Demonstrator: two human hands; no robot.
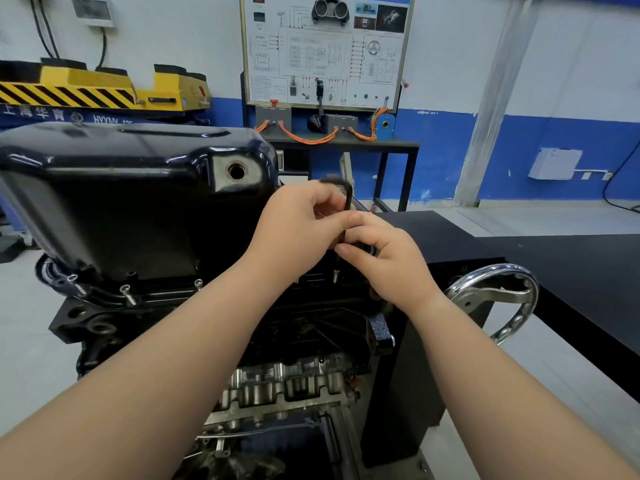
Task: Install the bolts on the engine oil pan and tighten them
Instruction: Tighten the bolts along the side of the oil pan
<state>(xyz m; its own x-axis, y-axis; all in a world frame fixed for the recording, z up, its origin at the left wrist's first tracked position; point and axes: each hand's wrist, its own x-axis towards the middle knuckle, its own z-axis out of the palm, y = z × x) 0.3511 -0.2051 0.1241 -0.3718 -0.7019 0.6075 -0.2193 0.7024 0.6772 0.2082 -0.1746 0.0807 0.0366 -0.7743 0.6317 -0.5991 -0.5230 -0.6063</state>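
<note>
The glossy black oil pan (131, 188) sits upside-up on the inverted engine, with a round drain hole (237, 172) on its near face. Three silver bolts (126, 293) stand partly raised along the pan's front flange. My left hand (298, 223) grips the upper bend of a black L-shaped hex key (347, 197) at the pan's right end. My right hand (388, 261) pinches the key's lower shaft, whose silver tip (335, 274) points down at the flange. The bolt under the tip is hidden by my fingers.
A chrome handwheel (498, 299) of the engine stand juts out on the right. A black workbench (571, 271) runs along the right side. Behind stand a training board (325, 50) with orange cables and a yellow lift (100, 88). The cylinder head (284, 386) hangs below.
</note>
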